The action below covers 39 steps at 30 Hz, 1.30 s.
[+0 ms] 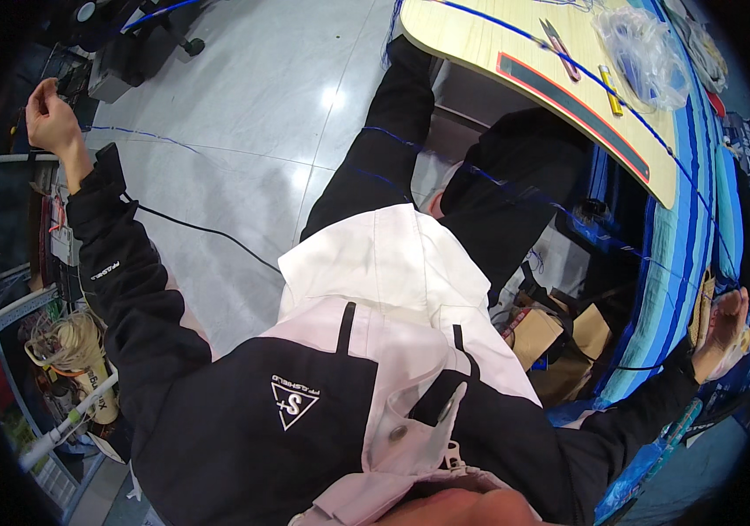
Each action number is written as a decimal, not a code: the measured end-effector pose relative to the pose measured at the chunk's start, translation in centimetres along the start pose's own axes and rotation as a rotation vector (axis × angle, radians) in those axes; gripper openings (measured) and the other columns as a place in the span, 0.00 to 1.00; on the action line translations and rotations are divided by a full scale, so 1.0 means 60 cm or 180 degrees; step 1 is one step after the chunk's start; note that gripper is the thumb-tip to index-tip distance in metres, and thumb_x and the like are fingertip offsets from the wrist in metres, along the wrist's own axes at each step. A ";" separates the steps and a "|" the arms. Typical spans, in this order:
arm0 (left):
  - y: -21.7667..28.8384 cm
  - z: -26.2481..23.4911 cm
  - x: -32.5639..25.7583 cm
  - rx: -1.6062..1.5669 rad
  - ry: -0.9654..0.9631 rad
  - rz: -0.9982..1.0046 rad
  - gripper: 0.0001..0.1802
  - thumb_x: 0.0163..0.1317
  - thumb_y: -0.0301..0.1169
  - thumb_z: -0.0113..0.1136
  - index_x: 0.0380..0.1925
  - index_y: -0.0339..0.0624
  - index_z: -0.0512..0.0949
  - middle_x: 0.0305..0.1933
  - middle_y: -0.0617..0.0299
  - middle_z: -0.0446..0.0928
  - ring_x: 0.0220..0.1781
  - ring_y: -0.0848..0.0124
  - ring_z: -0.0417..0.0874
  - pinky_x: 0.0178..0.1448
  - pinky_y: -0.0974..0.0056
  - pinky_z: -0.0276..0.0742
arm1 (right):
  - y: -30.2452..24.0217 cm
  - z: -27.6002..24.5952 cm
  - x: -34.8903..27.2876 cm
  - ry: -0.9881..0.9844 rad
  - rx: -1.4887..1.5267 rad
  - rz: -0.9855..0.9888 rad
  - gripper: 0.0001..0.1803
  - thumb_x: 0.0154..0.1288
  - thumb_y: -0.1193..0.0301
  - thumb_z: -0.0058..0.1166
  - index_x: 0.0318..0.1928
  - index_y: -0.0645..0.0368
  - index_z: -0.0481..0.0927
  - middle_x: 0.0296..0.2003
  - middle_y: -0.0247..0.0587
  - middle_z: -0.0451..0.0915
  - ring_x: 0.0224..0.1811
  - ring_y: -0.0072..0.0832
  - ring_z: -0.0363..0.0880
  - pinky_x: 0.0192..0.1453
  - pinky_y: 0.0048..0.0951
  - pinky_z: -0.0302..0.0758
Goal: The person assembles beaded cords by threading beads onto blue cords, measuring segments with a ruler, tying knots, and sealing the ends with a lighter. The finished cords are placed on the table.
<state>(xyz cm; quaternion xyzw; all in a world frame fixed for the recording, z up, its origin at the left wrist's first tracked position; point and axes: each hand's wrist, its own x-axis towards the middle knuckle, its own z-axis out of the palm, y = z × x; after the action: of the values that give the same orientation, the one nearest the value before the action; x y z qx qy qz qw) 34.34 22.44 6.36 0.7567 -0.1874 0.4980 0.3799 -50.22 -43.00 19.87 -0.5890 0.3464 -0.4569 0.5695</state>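
- Left hand (57, 127): fingers curled nearly closed beside blue cord (498, 181); grip was unclear.
- Right hand (722, 329): fingers bent loosely; couldn't tell hold.
- Cord crossed before legs (524, 158).
- Clear bag (642, 53) lay on table (480, 39), blue showing through.
- Cardboard box (592, 331) stood below.

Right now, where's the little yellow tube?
In the head view, the yellow tube lies toward the upper right, on the pale wood-grain tabletop, beside the lower-left edge of the crumpled clear plastic bag.

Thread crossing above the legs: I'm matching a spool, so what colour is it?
The thread is blue, best seen in the head view.
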 end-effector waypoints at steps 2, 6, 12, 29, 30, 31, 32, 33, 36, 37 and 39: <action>-0.044 0.004 -0.009 -0.0147 0.0092 -0.0201 0.06 0.58 0.29 0.61 0.30 0.39 0.82 0.32 0.63 0.82 0.33 0.75 0.81 0.40 0.73 0.74 | -0.035 -0.039 0.012 -0.0572 0.0155 -0.0033 0.11 0.68 0.68 0.48 0.46 0.61 0.70 0.24 0.26 0.66 0.25 0.18 0.62 0.33 0.22 0.61; -0.126 -0.005 -0.012 0.0511 0.0096 -0.0361 0.06 0.56 0.34 0.61 0.29 0.46 0.83 0.31 0.64 0.83 0.32 0.70 0.82 0.38 0.68 0.74 | -0.077 -0.094 0.060 -0.2342 0.0762 0.0390 0.16 0.70 0.65 0.43 0.54 0.59 0.69 0.43 0.33 0.72 0.45 0.20 0.69 0.50 0.23 0.64; -0.232 -0.022 -0.009 0.1350 -0.0098 -0.0002 0.09 0.56 0.41 0.59 0.29 0.52 0.83 0.31 0.61 0.82 0.34 0.61 0.81 0.37 0.60 0.73 | -0.052 -0.190 0.102 0.0439 -0.1070 -0.0450 0.23 0.72 0.62 0.36 0.63 0.58 0.62 0.63 0.39 0.65 0.66 0.27 0.62 0.71 0.31 0.53; -0.596 -0.127 -0.044 0.2738 -0.1038 -0.0922 0.21 0.56 0.51 0.52 0.42 0.53 0.80 0.39 0.56 0.81 0.42 0.54 0.81 0.45 0.54 0.74 | -0.253 -0.050 0.153 0.0429 -0.0952 -0.0441 0.11 0.67 0.61 0.50 0.42 0.53 0.75 0.30 0.25 0.71 0.33 0.16 0.69 0.39 0.19 0.65; -0.606 -0.135 -0.059 0.2883 -0.1139 -0.0771 0.22 0.56 0.52 0.51 0.42 0.53 0.80 0.39 0.56 0.81 0.42 0.54 0.81 0.45 0.53 0.74 | -0.245 -0.052 0.152 0.0685 -0.1080 -0.0500 0.15 0.66 0.63 0.51 0.49 0.55 0.75 0.34 0.27 0.75 0.36 0.18 0.73 0.41 0.22 0.70; -0.615 -0.143 -0.074 0.3174 -0.1428 -0.1123 0.22 0.56 0.52 0.51 0.43 0.53 0.80 0.40 0.56 0.81 0.43 0.53 0.80 0.45 0.52 0.73 | -0.231 -0.054 0.149 0.0504 -0.0970 -0.0458 0.14 0.65 0.64 0.52 0.48 0.55 0.75 0.35 0.28 0.76 0.34 0.17 0.74 0.36 0.20 0.70; -0.621 -0.150 -0.088 0.3251 -0.1465 -0.1008 0.22 0.57 0.52 0.50 0.43 0.53 0.80 0.41 0.56 0.81 0.44 0.53 0.80 0.45 0.52 0.73 | -0.215 -0.051 0.145 0.0422 -0.0935 -0.0379 0.13 0.65 0.65 0.53 0.48 0.57 0.75 0.36 0.30 0.77 0.35 0.16 0.74 0.33 0.16 0.68; -0.624 -0.157 -0.100 0.3254 -0.1577 -0.1440 0.22 0.57 0.52 0.50 0.43 0.53 0.80 0.42 0.56 0.81 0.45 0.53 0.80 0.46 0.51 0.73 | -0.196 -0.043 0.139 0.0596 -0.0853 -0.0432 0.12 0.65 0.66 0.53 0.46 0.58 0.75 0.34 0.30 0.76 0.33 0.16 0.73 0.31 0.14 0.66; -0.604 -0.149 -0.113 0.2543 -0.1348 -0.1601 0.24 0.58 0.54 0.48 0.44 0.53 0.80 0.46 0.54 0.80 0.49 0.51 0.77 0.52 0.53 0.70 | -0.140 0.025 0.120 -0.0146 -0.0531 -0.0190 0.11 0.67 0.64 0.50 0.42 0.58 0.74 0.27 0.26 0.70 0.26 0.14 0.64 0.27 0.15 0.59; -0.583 -0.137 -0.107 0.2335 -0.1183 -0.1092 0.24 0.59 0.53 0.49 0.45 0.52 0.79 0.46 0.55 0.80 0.49 0.53 0.78 0.52 0.54 0.70 | -0.126 0.058 0.101 -0.0590 -0.0437 -0.0195 0.13 0.68 0.62 0.48 0.41 0.59 0.72 0.24 0.24 0.66 0.25 0.14 0.61 0.26 0.14 0.58; -0.511 -0.108 -0.080 0.1994 -0.0962 -0.0487 0.23 0.60 0.52 0.51 0.46 0.49 0.79 0.46 0.55 0.80 0.49 0.56 0.78 0.51 0.57 0.70 | -0.095 0.138 0.065 -0.1369 -0.0433 0.0076 0.14 0.68 0.59 0.48 0.38 0.58 0.70 0.22 0.23 0.64 0.22 0.13 0.59 0.24 0.14 0.57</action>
<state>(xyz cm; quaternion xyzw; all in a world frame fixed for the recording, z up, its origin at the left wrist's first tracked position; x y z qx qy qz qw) 48.58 46.58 -8.47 0.9134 -0.0224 0.3838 0.1337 -41.80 -43.04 26.63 -0.7058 0.2540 -0.2896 0.5946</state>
